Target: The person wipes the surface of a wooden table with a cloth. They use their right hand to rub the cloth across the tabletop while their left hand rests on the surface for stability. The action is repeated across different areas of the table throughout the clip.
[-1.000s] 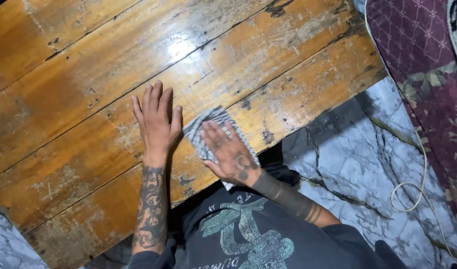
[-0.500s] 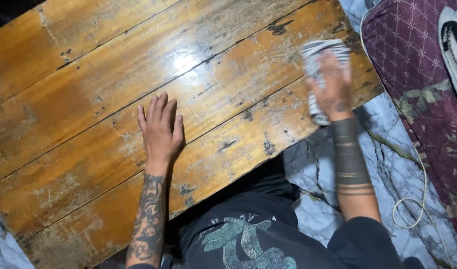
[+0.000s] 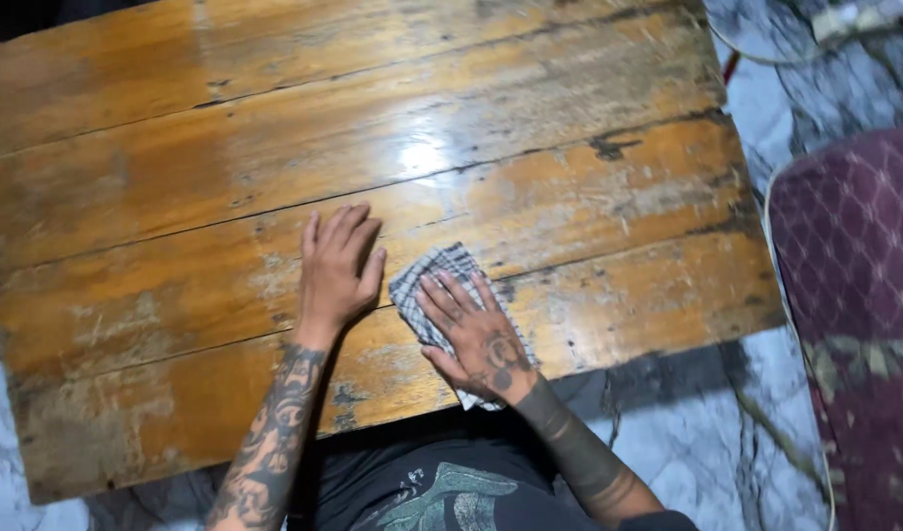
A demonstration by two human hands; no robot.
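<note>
A worn wooden plank table (image 3: 206, 157) fills most of the head view. My left hand (image 3: 335, 270) lies flat on it, fingers together, near the front edge. Just to its right my right hand (image 3: 473, 334) presses palm down on a grey checked cloth (image 3: 434, 275), which lies flat on the wood and sticks out past my fingertips and under my wrist. Both forearms are tattooed.
The table's right edge ends near a maroon patterned cushion or seat (image 3: 850, 295). Grey marbled floor (image 3: 688, 442) shows below and to the right of the table. My dark printed shirt (image 3: 442, 492) is at the bottom.
My right hand slid the cloth out to the table's right front corner half a second ago and has now come back beside my left hand. The left hand stayed flat in place.
</note>
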